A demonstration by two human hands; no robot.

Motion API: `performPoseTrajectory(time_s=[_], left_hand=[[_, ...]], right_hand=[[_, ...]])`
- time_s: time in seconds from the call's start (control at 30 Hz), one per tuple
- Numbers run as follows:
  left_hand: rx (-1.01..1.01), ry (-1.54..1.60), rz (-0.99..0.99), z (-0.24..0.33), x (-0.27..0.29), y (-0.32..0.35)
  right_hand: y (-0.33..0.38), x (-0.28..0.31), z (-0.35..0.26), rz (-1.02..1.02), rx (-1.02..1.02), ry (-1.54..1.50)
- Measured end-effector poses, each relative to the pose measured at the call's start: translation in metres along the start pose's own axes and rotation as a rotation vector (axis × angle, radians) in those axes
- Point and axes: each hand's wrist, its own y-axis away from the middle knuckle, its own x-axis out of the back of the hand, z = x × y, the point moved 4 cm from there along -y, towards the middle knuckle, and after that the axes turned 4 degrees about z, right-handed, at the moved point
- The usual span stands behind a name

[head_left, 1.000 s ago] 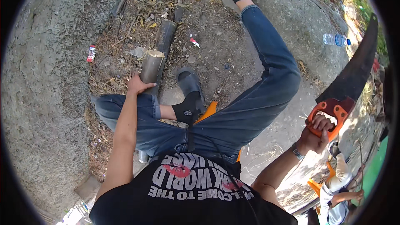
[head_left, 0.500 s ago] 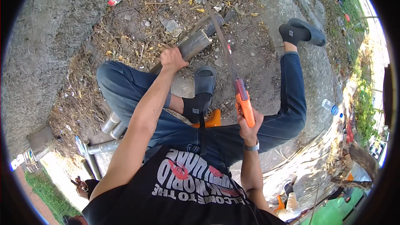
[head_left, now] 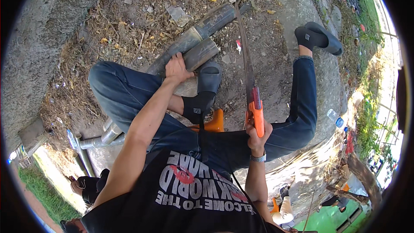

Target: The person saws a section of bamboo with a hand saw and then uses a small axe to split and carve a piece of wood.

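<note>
The saw (head_left: 248, 67) points forward, its long axis leaning slightly left.

The saw handle (head_left: 257, 120) is orange, the cylinder (head_left: 202, 55) grey-brown, the shirt (head_left: 189, 196) black with white lettering.

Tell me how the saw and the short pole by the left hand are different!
The saw has an orange handle; the short pole is dull grey-brown. From here, the saw looks thin, but the pole is thick and round. The right hand grips the saw, while the left hand holds the pole. Both are long shapes.
</note>
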Motion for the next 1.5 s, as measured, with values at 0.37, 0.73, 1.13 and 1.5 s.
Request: performPoseTrajectory(time_s=[0.37,0.73,1.13,1.5], left_hand=[[-0.122,-0.124,0.059,0.003,0.125,-0.054],[-0.352,-0.224,0.018,0.028,0.144,-0.066],[-0.218,-0.312,-0.019,-0.025,0.092,-0.038],[-0.185,-0.324,-0.006,-0.023,0.069,0.007]], right_hand=[[-0.024,-0.024,-0.007,-0.101,0.076,-0.065],[0.003,-0.033,0.012,-0.069,0.006,-0.099],[0.024,-0.019,0.016,-0.064,-0.063,-0.052],[0.013,-0.049,0.004,-0.155,0.020,-0.062]])
